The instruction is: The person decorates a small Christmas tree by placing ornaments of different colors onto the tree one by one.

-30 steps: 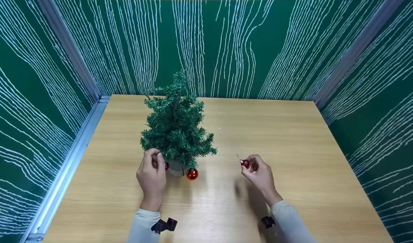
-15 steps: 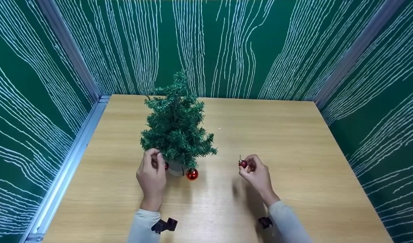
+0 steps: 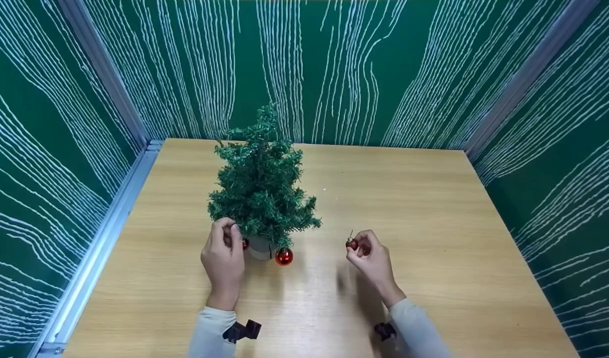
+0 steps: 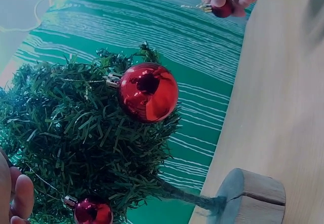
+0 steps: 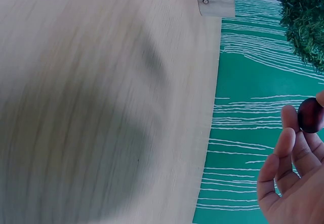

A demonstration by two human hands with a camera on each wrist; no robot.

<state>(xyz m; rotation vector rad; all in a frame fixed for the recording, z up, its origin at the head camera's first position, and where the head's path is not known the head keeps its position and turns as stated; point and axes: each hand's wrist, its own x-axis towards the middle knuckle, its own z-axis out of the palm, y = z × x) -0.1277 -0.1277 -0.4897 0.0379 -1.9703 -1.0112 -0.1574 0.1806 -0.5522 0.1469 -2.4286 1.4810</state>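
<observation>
A small artificial Christmas tree stands left of centre. My left hand pinches at its lower left branches, and the fingers hide what lies between them. Beside these fingers hangs a small red bauble on a thin string. A larger shiny red bauble hangs from the tree's front right. To the right of the tree, my right hand holds another small dark red bauble between thumb and fingers. Its cap and gold string point away from the hand.
The tree's round wooden base rests on a light wood table. Green walls with white line patterns enclose the back and sides. A metal rail runs along the table's left edge.
My right hand has drifted left toward the tree with its bauble, whose string has swung from pointing left to upright. My left hand has stayed in place.
</observation>
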